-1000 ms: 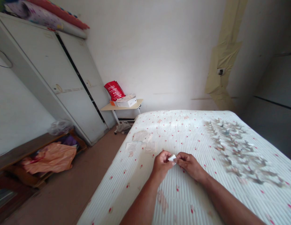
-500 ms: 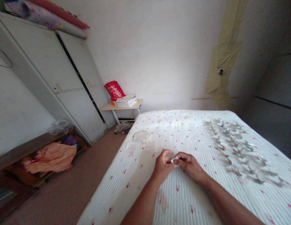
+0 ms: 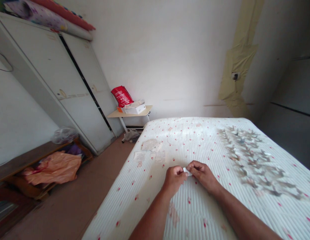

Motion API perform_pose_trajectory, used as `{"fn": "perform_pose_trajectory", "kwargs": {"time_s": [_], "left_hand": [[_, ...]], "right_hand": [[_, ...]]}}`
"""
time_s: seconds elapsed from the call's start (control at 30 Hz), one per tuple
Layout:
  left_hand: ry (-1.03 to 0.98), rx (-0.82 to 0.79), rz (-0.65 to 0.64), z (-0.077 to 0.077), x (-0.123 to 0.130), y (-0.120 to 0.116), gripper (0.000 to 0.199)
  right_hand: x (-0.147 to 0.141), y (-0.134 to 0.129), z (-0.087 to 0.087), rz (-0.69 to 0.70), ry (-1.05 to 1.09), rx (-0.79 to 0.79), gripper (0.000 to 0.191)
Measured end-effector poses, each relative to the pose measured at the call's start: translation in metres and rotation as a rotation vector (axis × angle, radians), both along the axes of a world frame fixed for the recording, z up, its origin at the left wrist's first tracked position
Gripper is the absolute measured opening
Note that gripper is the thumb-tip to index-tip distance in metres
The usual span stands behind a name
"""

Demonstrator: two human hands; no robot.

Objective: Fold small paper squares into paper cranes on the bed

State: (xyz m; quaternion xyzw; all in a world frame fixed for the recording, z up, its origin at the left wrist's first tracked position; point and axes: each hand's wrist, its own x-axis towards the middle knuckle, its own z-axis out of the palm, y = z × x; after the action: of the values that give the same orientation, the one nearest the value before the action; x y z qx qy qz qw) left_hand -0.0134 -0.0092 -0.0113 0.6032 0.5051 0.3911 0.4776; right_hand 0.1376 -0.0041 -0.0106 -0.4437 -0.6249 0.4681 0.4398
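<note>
On the bed before us, our forearms reach in from the bottom of the view across a white ribbed mattress cover (image 3: 135,196) flecked with red. Our left hand (image 3: 173,180) and right hand (image 3: 202,175) are together, their fingertips closed from both sides on a small white paper slip (image 3: 187,171), which sits between them with only a sliver showing. A moment ago more of the slip showed; now our hands have closed in around it, and it sits slightly further to our right. Ahead and to the left of our hands lie loose printed paper sheets (image 3: 151,145). To the right stretches a long band of small grey-silver pieces (image 3: 255,160), too blurred to identify. Past the far end of the bed, a small bench (image 3: 130,114) carries a red bag (image 3: 122,96) and a white box (image 3: 135,109), beside a pale metal wardrobe (image 3: 57,80).
</note>
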Motion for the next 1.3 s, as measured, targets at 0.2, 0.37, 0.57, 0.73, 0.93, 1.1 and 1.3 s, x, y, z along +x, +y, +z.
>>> {"fn": "perform_pose_trajectory", "kwargs": {"time_s": [0.2, 0.37, 0.57, 0.73, 0.93, 1.1, 1.3], "left_hand": [[0.020, 0.033, -0.035, 0.003, -0.001, -0.001, 0.020], [0.055, 0.047, -0.088, 0.002, -0.004, -0.003, 0.022], [0.028, 0.042, -0.137, 0.008, -0.005, -0.004, 0.020], [-0.044, -0.015, -0.153, 0.012, -0.005, -0.005, 0.017], [-0.037, -0.065, -0.139, 0.006, -0.008, -0.003, 0.017], [-0.022, -0.016, -0.136, 0.005, -0.008, -0.001, 0.018], [-0.077, 0.007, -0.139, 0.008, -0.006, -0.002, 0.020]], "right_hand": [[-0.002, -0.002, 0.005, -0.040, 0.000, -0.037, 0.031], [0.000, -0.002, 0.008, -0.012, 0.024, -0.030, 0.034], [0.001, -0.002, 0.010, -0.005, 0.047, -0.044, 0.037], [0.001, -0.002, 0.007, -0.007, 0.066, -0.060, 0.036], [0.006, 0.002, 0.001, 0.131, 0.072, -0.119, 0.029], [0.004, 0.000, 0.002, 0.124, 0.099, -0.115, 0.028], [0.004, -0.001, 0.008, 0.112, 0.054, -0.146, 0.034]]}}
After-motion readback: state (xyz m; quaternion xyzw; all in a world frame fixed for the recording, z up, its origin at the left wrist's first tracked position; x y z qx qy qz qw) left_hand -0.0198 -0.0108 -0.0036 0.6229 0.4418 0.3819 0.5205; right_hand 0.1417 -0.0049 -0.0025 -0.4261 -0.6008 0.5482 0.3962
